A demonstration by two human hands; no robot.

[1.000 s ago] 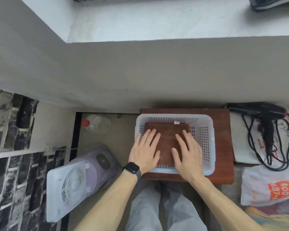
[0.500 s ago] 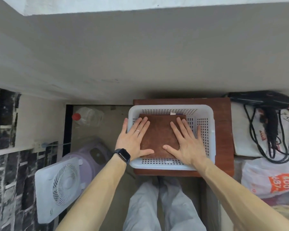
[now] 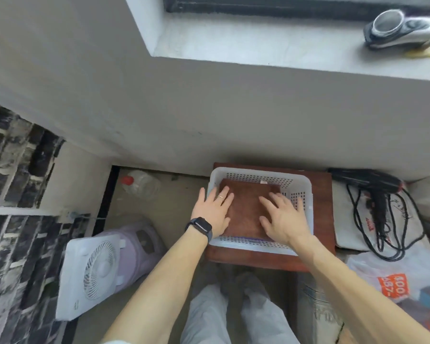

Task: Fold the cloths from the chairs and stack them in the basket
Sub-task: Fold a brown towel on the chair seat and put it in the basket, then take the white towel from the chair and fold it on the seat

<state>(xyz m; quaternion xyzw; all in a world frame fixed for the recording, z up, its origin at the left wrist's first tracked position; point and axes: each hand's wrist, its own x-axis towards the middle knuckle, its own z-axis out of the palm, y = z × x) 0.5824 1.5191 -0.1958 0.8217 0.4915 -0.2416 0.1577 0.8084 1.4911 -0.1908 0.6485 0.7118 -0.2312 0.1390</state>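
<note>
I see both hands flat, fingers spread and gripping nothing: my left hand [image 3: 212,212] rests on the left side of the folded brown cloth [image 3: 246,212], its outer fingers over the rim of the white basket [image 3: 305,187], my right hand [image 3: 282,219] on the cloth's right side. The cloth lies inside the basket, which sits on the small brown table [image 3: 322,219], toward its left edge

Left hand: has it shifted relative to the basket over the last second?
Yes. The left hand has slid outward toward the left wall of the basket; it now overlaps that rim instead of lying well in on the brown cloth.
</note>
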